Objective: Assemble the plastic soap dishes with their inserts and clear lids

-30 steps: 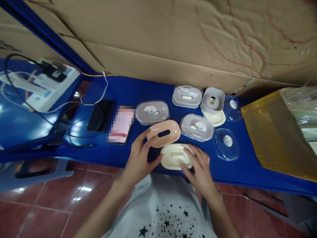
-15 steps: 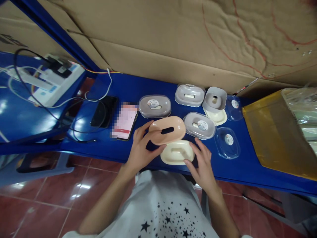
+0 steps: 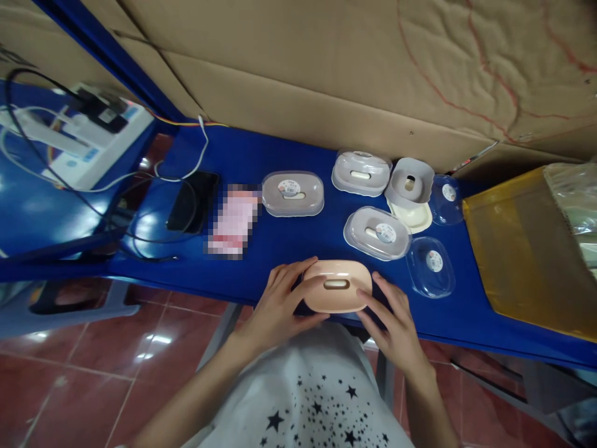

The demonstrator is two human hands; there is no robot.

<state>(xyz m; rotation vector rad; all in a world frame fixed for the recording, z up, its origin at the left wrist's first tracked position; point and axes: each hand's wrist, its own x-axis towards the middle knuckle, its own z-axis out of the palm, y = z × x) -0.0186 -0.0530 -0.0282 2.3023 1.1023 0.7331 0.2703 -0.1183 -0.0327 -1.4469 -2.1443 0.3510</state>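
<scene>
At the table's front edge is a peach soap dish (image 3: 336, 300), oval with a slot in its middle. It sits over the cream base, of which only a pale strip (image 3: 336, 284) shows through the slot. My left hand (image 3: 284, 298) grips its left end, thumb at the near side and fingers over the rim. Around the right end are the fingers of my right hand (image 3: 389, 311), one fingertip pressing inside the dish. Behind it lies a lidded grey soap dish (image 3: 368, 242), and to the right a loose clear lid (image 3: 422, 283).
More lidded grey dishes (image 3: 303, 208) (image 3: 347, 183) stand farther back. A grey dish (image 3: 405, 196) leans on a cream base (image 3: 415, 221) beside another clear lid (image 3: 443, 214). Phones (image 3: 233, 221) (image 3: 200, 205) and a power strip (image 3: 107, 158) are left; a taped carton (image 3: 508, 249) is right.
The peach dish has moved right and toward me, from above the cream base's upper left onto it, covering it. My right hand has gone from the cream base to the peach dish.
</scene>
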